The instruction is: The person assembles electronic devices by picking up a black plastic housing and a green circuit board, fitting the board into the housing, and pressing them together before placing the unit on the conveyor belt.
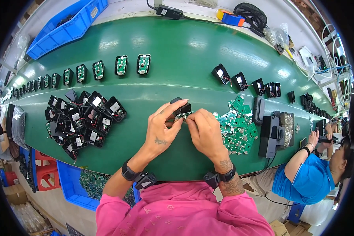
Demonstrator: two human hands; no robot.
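My left hand (160, 130) is closed around a small black plastic housing (181, 107), held above the green bench in front of me. At the housing's near side is a small circuit board (183, 115), seen nearly edge-on. My right hand (205, 131) pinches that board's edge between thumb and fingertips. How far the board sits inside the housing is hidden by my fingers. To the left lies a heap of black housings (94, 135) with white parts and thin wires inside. Close to my right hand is a pile of loose green circuit boards (238, 126).
Housings with boards (121, 65) form a row at the far left; open housings (221, 74) line the far right. Right of the board pile stand a black device (268, 137) and a bin of small parts (287, 128). A blue crate (63, 31) sits at the back; a co-worker (308, 173) sits right.
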